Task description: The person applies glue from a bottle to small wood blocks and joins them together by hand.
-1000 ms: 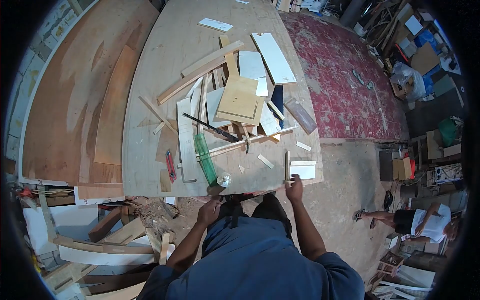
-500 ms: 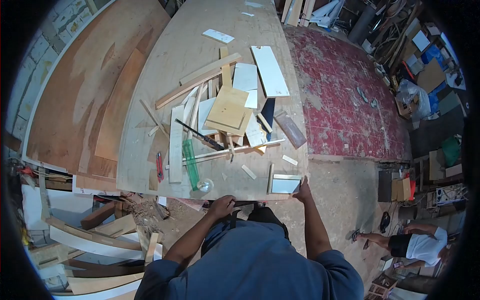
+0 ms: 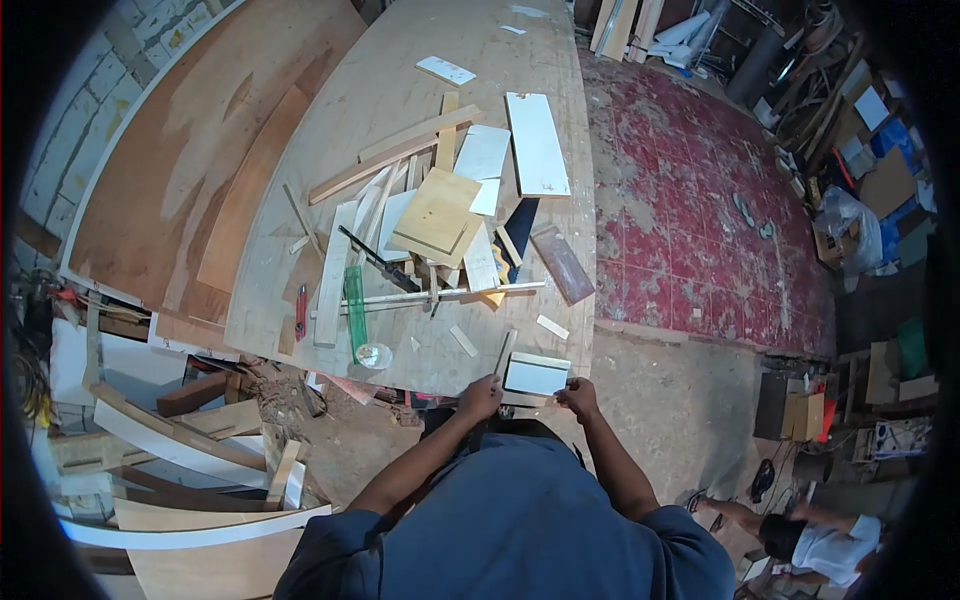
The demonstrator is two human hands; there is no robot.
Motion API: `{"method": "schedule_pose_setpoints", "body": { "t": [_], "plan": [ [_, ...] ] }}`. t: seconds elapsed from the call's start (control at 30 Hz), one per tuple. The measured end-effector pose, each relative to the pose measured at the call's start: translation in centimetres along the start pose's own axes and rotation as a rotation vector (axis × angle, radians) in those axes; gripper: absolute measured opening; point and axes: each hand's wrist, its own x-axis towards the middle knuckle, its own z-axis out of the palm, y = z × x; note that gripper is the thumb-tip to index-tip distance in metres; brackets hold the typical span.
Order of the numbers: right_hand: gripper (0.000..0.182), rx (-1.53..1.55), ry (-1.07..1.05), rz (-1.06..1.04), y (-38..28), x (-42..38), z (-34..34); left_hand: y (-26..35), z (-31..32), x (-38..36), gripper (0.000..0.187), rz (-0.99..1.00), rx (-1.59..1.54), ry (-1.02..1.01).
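A small white board with a pale wooden edge lies at the near edge of the worktable. My right hand pinches its lower right corner. Beside the board's left side, a short thin wooden strip sits at a slant, a narrow gap between them. My left hand is closed around the strip's near end, fingers curled. Two small offcuts, one white and one pale, lie just beyond.
A heap of wood offcuts covers the middle of the worktable. Left of my hands lie a green ruler, a clear round object and a red cutter. Curved boards are stacked lower left. Another person is at lower right.
My left hand has moved right from the table edge to the strip, which now stands apart from the board and tilts. My right hand has shifted along to the board's near corner.
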Motion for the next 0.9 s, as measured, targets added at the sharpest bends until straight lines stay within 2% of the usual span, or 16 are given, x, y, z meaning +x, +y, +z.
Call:
{"method": "schedule_pose_setpoints", "body": {
  "t": [0.17, 0.33, 0.4, 0.43, 0.5, 0.53, 0.6, 0.67, 0.73, 0.87, 0.9],
  "plan": [
    [0.018, 0.126, -0.005, 0.161, -4.1, -1.8, 0.9, -0.7, -0.1, -0.9, 0.039, -0.046, 0.05, 0.044],
    [0.024, 0.143, -0.106, 0.209, -3.1, -0.1, 2.0, -2.1, 1.1, 0.4, 0.039, 0.085, 0.101, 0.001],
    [0.025, 0.151, 0.023, 0.087, -3.0, -0.4, 2.2, -2.5, 1.3, 0.2, 0.034, 0.088, -0.015, 0.04],
    [0.023, 0.18, 0.054, 0.059, -2.8, -0.3, 2.5, -2.0, 0.8, 0.0, 0.033, 0.026, -0.101, 0.013],
    [0.026, 0.17, 0.022, 0.034, -3.1, -0.5, 2.5, 0.1, -1.2, -0.9, 0.036, -0.1, -0.257, -0.032],
    [0.028, 0.163, 0.002, 0.023, -4.2, -0.8, 2.5, -0.3, -1.5, -0.9, 0.036, -0.096, -0.258, -0.011],
    [0.026, 0.151, -0.023, -0.01, -6.1, -1.4, 3.1, -1.2, -2.1, -1.9, 0.039, 0.04, -0.284, 0.133],
    [0.024, 0.066, -0.058, -0.137, -7.8, -1.2, 4.4, -2.0, -3.3, -2.8, 0.04, -0.039, -0.348, 0.134],
    [0.025, 0.06, -0.093, -0.156, -8.7, 0.0, 6.5, -4.5, -3.1, -3.5, 0.04, -0.068, -0.456, 0.273],
    [0.026, -0.077, -0.205, -0.429, -10.2, 2.7, 12.3, -9.0, -3.9, -4.2, 0.042, -0.154, -0.6, 0.441],
    [0.024, -0.18, -0.207, -0.401, -11.2, 2.9, 13.5, -9.8, -3.9, -4.2, 0.043, -0.163, -0.68, 0.487]
  ]
}}
